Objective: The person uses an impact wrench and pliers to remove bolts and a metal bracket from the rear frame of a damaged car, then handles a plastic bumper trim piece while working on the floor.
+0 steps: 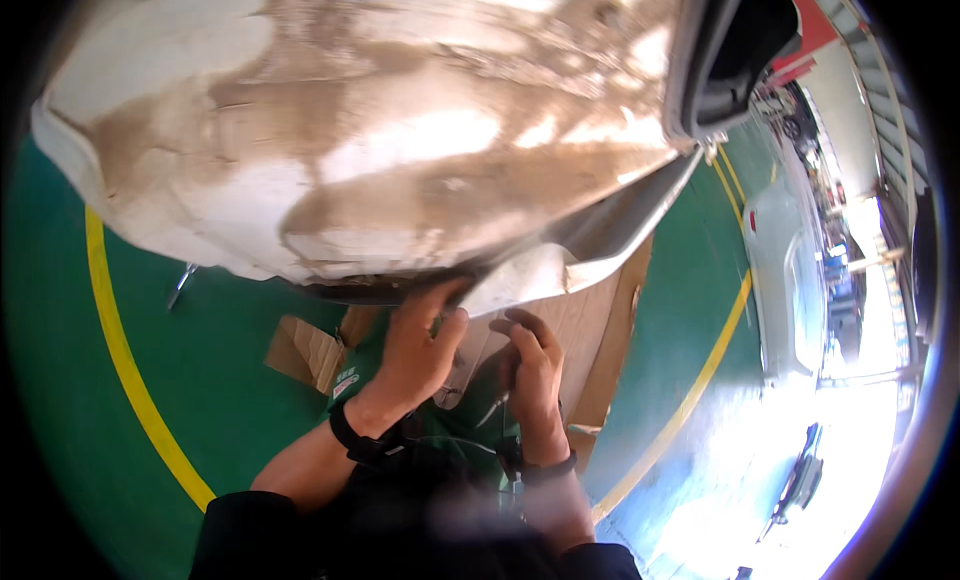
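A car body panel [380,130], white with broad brown sanded or filler patches, is filling the upper half of the view; its top and left edges are running out of frame, so the full shape cannot be told. Below the panel, a green floor [60,400] is spreading out, crossed by a curved yellow line [125,365]. Right of the panel, a white car [790,280] is standing well apart, washed out by glare. Beneath the panel's lower edge, flattened cardboard [590,350] is lying on the floor, partly hidden by the hands.

The left hand [420,350] is reaching up with fingers extended, its fingertips pressing against the panel's dark lower edge. The right hand [530,365] is hovering just below that edge with fingers curled inward; whether it is pinching anything cannot be made out. Both wrists are wearing dark bands. A small metal tool [181,285] is lying on the floor left of the panel's lower edge, too small to identify.
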The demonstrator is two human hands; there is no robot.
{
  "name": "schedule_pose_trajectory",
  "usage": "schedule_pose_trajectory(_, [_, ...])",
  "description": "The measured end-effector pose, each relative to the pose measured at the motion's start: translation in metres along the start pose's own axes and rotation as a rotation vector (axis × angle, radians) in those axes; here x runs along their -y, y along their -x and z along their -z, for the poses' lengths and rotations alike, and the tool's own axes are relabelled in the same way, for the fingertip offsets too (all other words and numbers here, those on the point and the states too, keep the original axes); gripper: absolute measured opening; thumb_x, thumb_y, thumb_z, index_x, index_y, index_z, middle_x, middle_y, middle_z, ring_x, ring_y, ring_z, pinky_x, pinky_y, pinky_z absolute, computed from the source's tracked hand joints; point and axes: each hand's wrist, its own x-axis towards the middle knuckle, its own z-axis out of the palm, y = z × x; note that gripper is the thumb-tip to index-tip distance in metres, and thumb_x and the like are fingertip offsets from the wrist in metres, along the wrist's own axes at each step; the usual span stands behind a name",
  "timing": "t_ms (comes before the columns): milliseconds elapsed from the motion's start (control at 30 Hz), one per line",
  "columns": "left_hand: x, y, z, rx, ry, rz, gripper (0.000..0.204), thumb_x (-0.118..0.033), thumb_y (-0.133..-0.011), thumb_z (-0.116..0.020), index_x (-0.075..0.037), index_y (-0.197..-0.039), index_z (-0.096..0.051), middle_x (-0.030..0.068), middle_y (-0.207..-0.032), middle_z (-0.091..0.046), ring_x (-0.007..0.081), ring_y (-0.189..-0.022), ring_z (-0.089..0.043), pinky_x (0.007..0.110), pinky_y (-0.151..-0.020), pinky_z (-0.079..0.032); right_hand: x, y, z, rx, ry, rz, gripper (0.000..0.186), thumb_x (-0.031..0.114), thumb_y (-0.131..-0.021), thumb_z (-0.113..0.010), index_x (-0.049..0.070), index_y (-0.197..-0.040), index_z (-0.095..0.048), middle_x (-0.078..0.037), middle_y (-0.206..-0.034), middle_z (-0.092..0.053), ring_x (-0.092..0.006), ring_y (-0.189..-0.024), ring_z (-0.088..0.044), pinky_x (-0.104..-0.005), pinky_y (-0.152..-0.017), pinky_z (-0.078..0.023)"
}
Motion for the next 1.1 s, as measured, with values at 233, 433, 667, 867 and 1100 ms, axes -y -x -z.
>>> schedule_pose_trajectory(233, [-0.019,-0.011,0.008,0.138,0.006,-0.04,0.056,-0.007,-0.088,-0.061,0.001,-0.143,-0.053,0.0169,-0.138,-0.062,0.0256,-0.13,-0.056,0.036,-0.11,-0.04,-0.026,-0.025,-0.006,-0.236,-0.019,0.239,0.031,0.014,-0.097,-0.062,-0.004,-0.122,-0.065,-0.005,-0.084,-0.071,-0.0022,-0.052,-0.046,-0.0206,-0.045,-0.035])
schedule_pose_trajectory(433, [-0.021,-0.015,0.003,0.161,-0.167,-0.066,0.057,-0.002,-0.086,-0.062,-0.001,-0.143,-0.053,0.0186,-0.138,-0.062,0.0268,-0.13,-0.059,0.035,-0.108,-0.043,-0.034,-0.039,-0.02,-0.351,0.356,0.44,0.021,0.016,-0.092,-0.069,0.001,-0.107,-0.071,-0.017,-0.086,-0.073,-0.0214,-0.075,-0.069,-0.0344,-0.072,-0.053])
schedule_pose_trajectory(667, [-0.018,-0.02,0.003,0.164,0.029,0.048,0.057,-0.001,-0.085,-0.065,0.001,-0.141,-0.054,0.0102,-0.129,-0.066,0.0165,-0.116,-0.06,0.03,-0.102,-0.046,-0.039,-0.052,-0.012,-0.378,0.432,0.57,0.016,0.013,-0.09,-0.07,-0.001,-0.097,-0.072,-0.018,-0.084,-0.071,-0.0282,-0.074,-0.07,-0.0362,-0.07,-0.053])
schedule_pose_trajectory(867, [-0.02,-0.014,0.008,0.171,0.027,0.023,0.057,-0.004,-0.087,-0.067,0.0,-0.143,-0.054,0.0104,-0.134,-0.064,0.0163,-0.125,-0.056,0.031,-0.108,-0.041,-0.03,-0.032,-0.003,-0.415,0.428,0.639,0.014,0.01,-0.089,-0.071,0.004,-0.1,-0.075,-0.015,-0.086,-0.073,-0.025,-0.075,-0.072,-0.033,-0.069,-0.055])
schedule_pose_trajectory(1100, [-0.019,-0.014,0.004,0.166,0.17,0.041,0.056,-0.005,-0.087,-0.068,-0.002,-0.141,-0.055,0.0123,-0.135,-0.063,0.0195,-0.125,-0.056,0.035,-0.108,-0.042,0.052,-0.012,0.005,0.031,0.972,0.88,0.059,0.006,-0.078,-0.073,0.004,-0.134,-0.054,-0.016,-0.133,-0.057,-0.0371,-0.098,-0.069,-0.0444,-0.073,-0.06])
